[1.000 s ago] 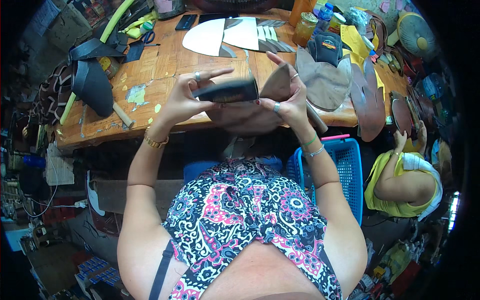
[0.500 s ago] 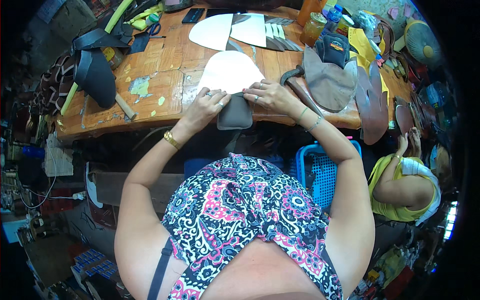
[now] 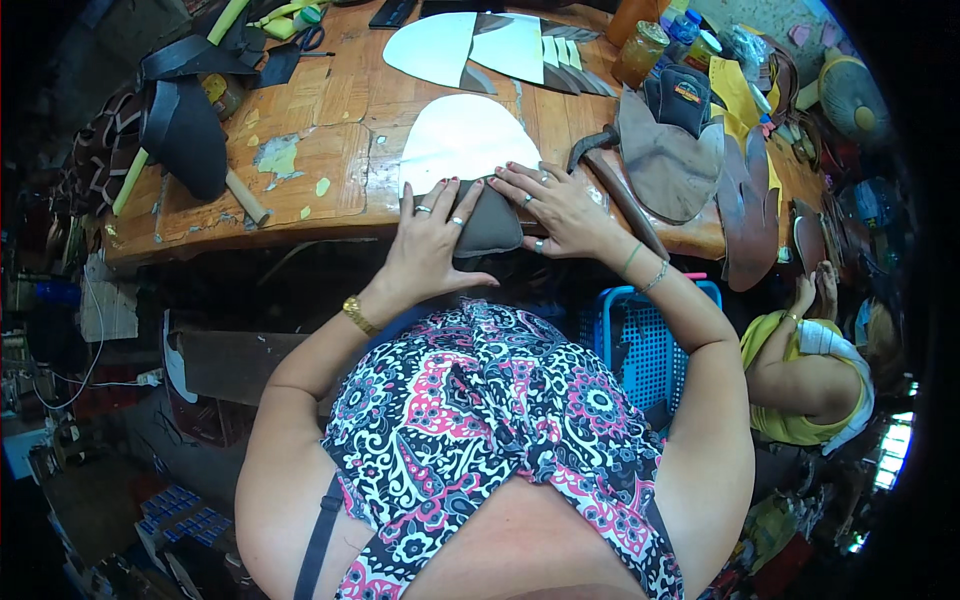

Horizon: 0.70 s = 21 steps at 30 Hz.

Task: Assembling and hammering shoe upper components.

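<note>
A white, round-topped flat piece (image 3: 466,132) lies near the table's front edge, with a dark grey piece (image 3: 490,226) joined or laid against its lower side and reaching over the edge. My left hand (image 3: 432,240) is open, its fingers resting flat along the seam between white and grey and its thumb stretched out below. From the other side my right hand (image 3: 565,215) presses on the same seam, fingers spread and flat on the pieces. Under the fingers, part of the seam is hidden.
A hammer (image 3: 622,200) lies right of my hand, beside brown leather pieces (image 3: 670,165). More white pieces (image 3: 430,52) and grey strips lie behind. Jars (image 3: 640,55) stand at the back right. A blue basket (image 3: 645,350) is below; a person in yellow (image 3: 800,380) sits at right.
My fingers have gone from gripping the seam, bent, to lying flatter and spread over it. The left thumb has swung out, and the grey piece has tilted slightly.
</note>
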Each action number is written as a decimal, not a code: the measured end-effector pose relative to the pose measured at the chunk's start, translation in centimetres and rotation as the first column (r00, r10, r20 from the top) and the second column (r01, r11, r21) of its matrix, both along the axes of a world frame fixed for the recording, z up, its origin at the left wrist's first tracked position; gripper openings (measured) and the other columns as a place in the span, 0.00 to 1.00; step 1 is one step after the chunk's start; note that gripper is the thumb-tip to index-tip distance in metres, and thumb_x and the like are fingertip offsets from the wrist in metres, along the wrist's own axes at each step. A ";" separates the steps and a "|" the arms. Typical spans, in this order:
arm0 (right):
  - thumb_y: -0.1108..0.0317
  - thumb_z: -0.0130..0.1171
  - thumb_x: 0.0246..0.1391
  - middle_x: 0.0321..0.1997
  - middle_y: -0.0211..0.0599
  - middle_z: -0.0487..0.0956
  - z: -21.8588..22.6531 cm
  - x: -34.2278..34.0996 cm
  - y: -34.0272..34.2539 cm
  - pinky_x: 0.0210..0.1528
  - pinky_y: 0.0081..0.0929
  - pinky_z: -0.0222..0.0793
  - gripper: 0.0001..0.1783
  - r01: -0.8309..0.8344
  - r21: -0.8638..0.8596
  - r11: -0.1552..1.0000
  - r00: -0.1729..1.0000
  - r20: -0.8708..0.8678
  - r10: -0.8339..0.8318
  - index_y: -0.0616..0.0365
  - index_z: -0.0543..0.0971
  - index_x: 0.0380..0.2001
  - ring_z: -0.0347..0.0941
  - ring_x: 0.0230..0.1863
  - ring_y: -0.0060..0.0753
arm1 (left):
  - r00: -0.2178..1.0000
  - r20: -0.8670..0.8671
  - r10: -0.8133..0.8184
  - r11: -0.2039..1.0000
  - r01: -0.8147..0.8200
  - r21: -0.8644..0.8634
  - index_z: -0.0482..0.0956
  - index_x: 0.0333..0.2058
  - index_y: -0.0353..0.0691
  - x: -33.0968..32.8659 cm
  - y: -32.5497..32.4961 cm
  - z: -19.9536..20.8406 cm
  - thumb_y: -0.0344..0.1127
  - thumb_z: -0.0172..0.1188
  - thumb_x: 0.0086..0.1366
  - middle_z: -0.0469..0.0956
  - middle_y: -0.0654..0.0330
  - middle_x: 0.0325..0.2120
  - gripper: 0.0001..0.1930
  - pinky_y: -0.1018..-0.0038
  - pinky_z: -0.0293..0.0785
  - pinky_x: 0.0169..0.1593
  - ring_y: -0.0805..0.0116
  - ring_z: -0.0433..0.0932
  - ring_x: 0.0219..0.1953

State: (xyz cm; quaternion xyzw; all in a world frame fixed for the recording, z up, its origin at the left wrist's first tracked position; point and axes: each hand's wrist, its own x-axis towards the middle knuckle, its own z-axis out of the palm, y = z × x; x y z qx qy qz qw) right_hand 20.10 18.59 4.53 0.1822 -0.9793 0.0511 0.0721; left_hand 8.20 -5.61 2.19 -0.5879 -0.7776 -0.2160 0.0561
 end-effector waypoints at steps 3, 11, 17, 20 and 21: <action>0.43 0.68 0.49 0.75 0.44 0.63 -0.7 0.5 -1.7 0.73 0.51 0.55 0.54 0.107 0.024 0.994 0.994 0.007 -0.107 0.55 0.59 0.74 0.57 0.76 0.46 | 0.998 -0.053 0.024 1.000 -0.024 0.002 0.62 0.71 0.46 -0.5 0.7 -0.8 0.64 0.68 0.54 0.68 0.42 0.62 0.50 0.39 0.50 0.72 0.46 0.67 0.66; 0.45 0.67 0.54 0.67 0.49 0.71 1.1 5.9 -0.3 0.69 0.49 0.57 0.41 0.554 -0.254 0.793 0.766 -0.218 -0.605 0.55 0.72 0.65 0.63 0.70 0.53 | 0.989 -0.081 -0.126 0.986 0.116 -0.116 0.68 0.67 0.45 -3.1 -0.4 0.7 0.56 0.67 0.60 0.70 0.42 0.62 0.40 0.42 0.50 0.73 0.45 0.70 0.65; 0.66 0.65 0.54 0.54 0.47 0.78 -1.4 9.9 1.6 0.57 0.45 0.68 0.31 0.833 -0.092 0.545 0.515 -0.228 -0.826 0.53 0.75 0.63 0.73 0.57 0.52 | 0.989 -0.114 -0.094 0.992 0.083 -0.094 0.64 0.71 0.49 -2.0 -0.4 0.7 0.54 0.67 0.60 0.67 0.39 0.64 0.42 0.42 0.48 0.74 0.43 0.67 0.67; 0.68 0.66 0.53 0.48 0.46 0.79 0.1 9.5 1.5 0.51 0.44 0.72 0.31 0.836 -0.118 0.536 0.499 -0.243 -0.832 0.51 0.76 0.63 0.76 0.49 0.51 | 0.991 -0.111 -0.081 0.993 0.071 -0.095 0.63 0.71 0.51 -2.0 -0.4 0.7 0.54 0.67 0.60 0.67 0.39 0.63 0.43 0.41 0.47 0.74 0.43 0.67 0.67; 0.69 0.67 0.51 0.46 0.44 0.80 1.0 9.2 1.5 0.48 0.43 0.73 0.32 0.835 -0.204 0.511 0.473 -0.208 -0.856 0.49 0.77 0.62 0.77 0.46 0.51 | 0.989 -0.124 -0.084 0.991 0.071 -0.111 0.63 0.71 0.52 -2.0 -0.4 0.8 0.54 0.67 0.60 0.67 0.39 0.63 0.42 0.41 0.46 0.74 0.43 0.67 0.67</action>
